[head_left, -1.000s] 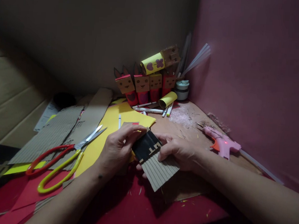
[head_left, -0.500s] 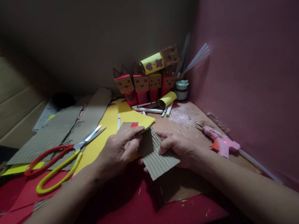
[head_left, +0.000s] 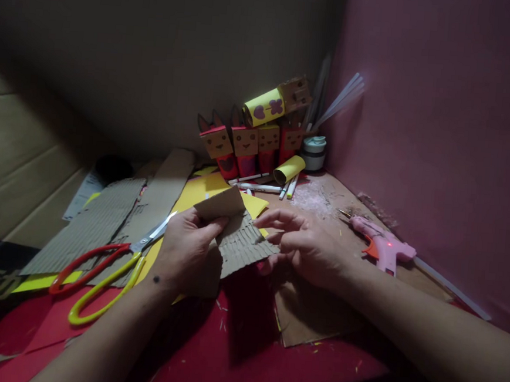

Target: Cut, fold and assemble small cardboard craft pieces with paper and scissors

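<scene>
A small piece of corrugated cardboard [head_left: 244, 249] is held over the red table front, its ridged side partly up and a smooth flap bent at its far edge. My left hand [head_left: 189, 244] grips its left side, the thumb pressed on top. At the right edge, my right hand [head_left: 304, 242] has its curled fingers round the corner, the index finger reaching along the far side; its thumb is hardly visible. Red-and-yellow-handled scissors [head_left: 133, 252] lie left of my left hand. Yellow paper [head_left: 206, 187] extends behind the cardboard.
Several cardboard-headed figures [head_left: 245, 143] stand at the back, a yellow one [head_left: 266, 106] lying across them. A yellow tube [head_left: 289, 169], markers [head_left: 259, 187] and a lidded jar [head_left: 314, 151] are nearby. On the right lies a pink glue gun [head_left: 381, 239], its light red. Corrugated sheets [head_left: 89, 219] lie left.
The cardboard piece has turned and shifted left, and its bent flap now shows. My left thumb lies on top of it; my right hand has slid from its face to its right edge.
</scene>
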Motion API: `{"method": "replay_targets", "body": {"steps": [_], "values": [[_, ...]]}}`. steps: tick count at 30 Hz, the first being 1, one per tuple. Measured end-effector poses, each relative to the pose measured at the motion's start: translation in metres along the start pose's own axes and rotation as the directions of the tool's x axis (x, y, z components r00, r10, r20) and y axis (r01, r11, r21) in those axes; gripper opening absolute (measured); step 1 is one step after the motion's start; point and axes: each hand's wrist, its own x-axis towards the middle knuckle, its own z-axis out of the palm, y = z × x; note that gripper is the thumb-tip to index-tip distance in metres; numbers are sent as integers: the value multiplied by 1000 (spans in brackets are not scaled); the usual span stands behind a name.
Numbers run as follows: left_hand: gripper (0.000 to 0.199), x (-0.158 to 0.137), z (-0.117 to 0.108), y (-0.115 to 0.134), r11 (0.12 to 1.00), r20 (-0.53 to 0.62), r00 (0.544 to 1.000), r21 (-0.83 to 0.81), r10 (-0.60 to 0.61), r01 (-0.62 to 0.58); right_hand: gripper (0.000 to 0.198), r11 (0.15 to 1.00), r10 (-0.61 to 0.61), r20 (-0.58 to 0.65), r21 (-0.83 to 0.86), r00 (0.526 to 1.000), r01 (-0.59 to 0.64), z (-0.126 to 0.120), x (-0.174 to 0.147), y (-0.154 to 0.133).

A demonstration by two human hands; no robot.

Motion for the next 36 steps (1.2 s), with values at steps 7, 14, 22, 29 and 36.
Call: {"method": "replay_targets", "body": {"steps": [7, 14, 22, 29, 36], "values": [[24, -7, 5, 9, 999, 66, 998, 31, -7, 5, 22, 992, -25, 32, -126, 999, 29, 2, -3, 8], [25, -12, 10, 6, 970, 215, 976, -235, -11, 63, 38, 993, -95, -195, -93, 976, 78, 10, 0, 8], [23, -13, 6, -3, 993, 259, 959, -57, 113, -101, 53, 999, 16, -77, -47, 997, -20, 5, 2, 8], [22, -12, 3, 5, 916, 376, 876, 143, 301, -376, 29, 1000, 9, -85, 8, 996, -8, 0, 8, 15], [31, -6, -8, 13, 885, 588, 739, 82, 328, -458, 25, 976, 85, -134, 212, 987, -55, 1, 10, 5]]}}
